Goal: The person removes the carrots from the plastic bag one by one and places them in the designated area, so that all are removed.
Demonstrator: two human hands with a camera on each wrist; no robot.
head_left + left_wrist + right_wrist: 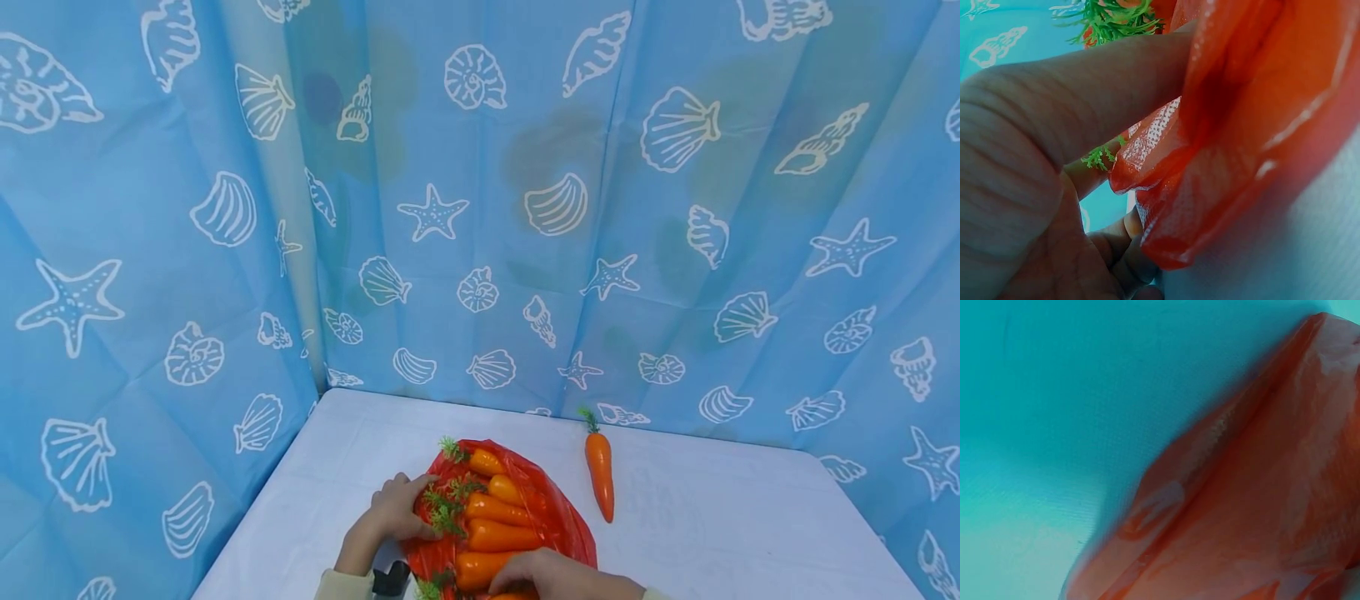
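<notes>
A blue shell-print curtain [480, 158] stands behind a white tabletop [697, 508], where an open red bag [576, 521] lies near the front. The left hand [396, 506] has its thumb and fingers around the bag's left edge, a nearly closed grip on the plastic, while the right hand [562, 575] bends over the nearest carrots [497, 536], its grip too hidden to tell. Leafy green tops [447, 512] point left inside the bag; one loose carrot [599, 471] lies apart, to its right.

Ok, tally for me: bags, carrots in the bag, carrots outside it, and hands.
Red bag: 1
Carrots in it: at least 6, some partly hidden
Carrot outside: 1
Left hand and right hand: 2
Total: at least 10
</notes>
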